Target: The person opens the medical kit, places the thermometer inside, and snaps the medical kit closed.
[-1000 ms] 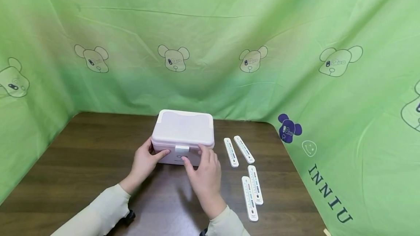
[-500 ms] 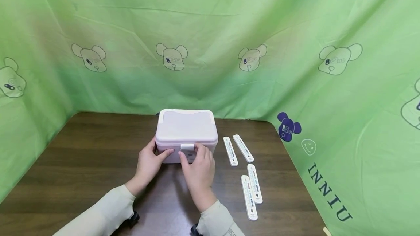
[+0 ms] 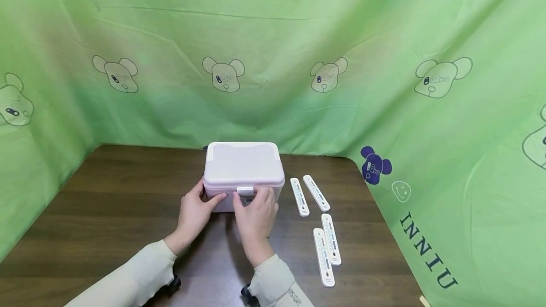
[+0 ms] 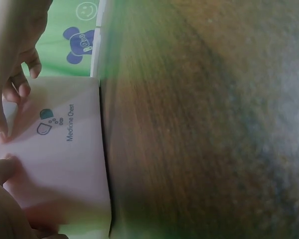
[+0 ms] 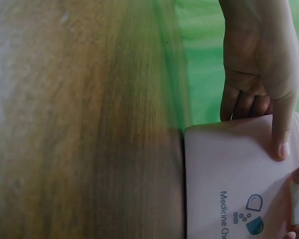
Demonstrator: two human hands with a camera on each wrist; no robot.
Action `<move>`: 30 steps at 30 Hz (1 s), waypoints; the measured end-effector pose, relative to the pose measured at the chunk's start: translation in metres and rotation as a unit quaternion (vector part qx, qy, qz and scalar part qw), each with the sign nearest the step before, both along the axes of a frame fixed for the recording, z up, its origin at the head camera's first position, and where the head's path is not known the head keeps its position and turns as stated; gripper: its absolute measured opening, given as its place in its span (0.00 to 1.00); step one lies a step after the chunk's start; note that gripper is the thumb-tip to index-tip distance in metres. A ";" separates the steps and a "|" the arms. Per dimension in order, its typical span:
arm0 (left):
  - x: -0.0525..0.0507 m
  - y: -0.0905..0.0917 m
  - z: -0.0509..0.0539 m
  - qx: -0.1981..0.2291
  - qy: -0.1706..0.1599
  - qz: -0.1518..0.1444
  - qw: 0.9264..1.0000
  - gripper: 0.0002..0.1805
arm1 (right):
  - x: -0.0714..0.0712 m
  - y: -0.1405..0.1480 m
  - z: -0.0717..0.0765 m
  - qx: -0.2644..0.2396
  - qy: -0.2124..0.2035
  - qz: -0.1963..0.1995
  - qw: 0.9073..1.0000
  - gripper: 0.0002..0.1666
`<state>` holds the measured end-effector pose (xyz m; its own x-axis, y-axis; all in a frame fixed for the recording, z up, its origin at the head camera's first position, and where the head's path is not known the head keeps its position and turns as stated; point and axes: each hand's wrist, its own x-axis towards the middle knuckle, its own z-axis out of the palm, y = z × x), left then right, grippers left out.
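A pale pink medicine chest (image 3: 244,167) stands on the table with its lid down. On its front is a white latch (image 3: 245,191). My left hand (image 3: 192,216) grips the chest's left front corner, thumb on the front face and fingers along the left side. My right hand (image 3: 257,217) has its thumb and forefinger at the two ends of the latch, pinching it. In the left wrist view, "Medicine Chest" lettering (image 4: 70,123) shows on the front face. The right wrist view shows the left thumb (image 5: 282,144) pressed flat against that face.
Several white thermometers lie to the right of the chest, two farther back (image 3: 316,193) and two overlapping nearer the front (image 3: 323,257). A green printed curtain (image 3: 273,108) hangs behind the brown wooden table (image 3: 128,193) and along its sides.
The chest has shifted a little to the right and turned to face the front more squarely. My right hand has moved left, its thumb and forefinger closing in on the latch.
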<state>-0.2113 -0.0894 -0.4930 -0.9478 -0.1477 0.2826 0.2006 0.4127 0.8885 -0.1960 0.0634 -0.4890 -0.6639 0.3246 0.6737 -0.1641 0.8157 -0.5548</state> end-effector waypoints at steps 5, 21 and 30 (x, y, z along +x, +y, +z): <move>-0.001 0.000 0.000 0.003 -0.004 -0.001 1.000 0.43 | -0.001 -0.001 0.004 -0.048 -0.023 0.006 0.999 0.33; -0.001 -0.002 0.002 -0.004 0.001 0.001 1.000 0.41 | -0.001 0.007 0.022 0.003 -0.087 0.024 0.996 0.32; 0.002 0.000 0.004 -0.005 -0.010 0.005 1.000 0.39 | 0.002 0.008 0.023 -0.002 -0.089 0.031 0.996 0.31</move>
<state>-0.2096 -0.0890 -0.4890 -0.9521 -0.1539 0.2642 0.1782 0.4229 0.8885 -0.1943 0.0713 -0.4659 -0.7911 0.2819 0.5428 -0.1127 0.8051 -0.5824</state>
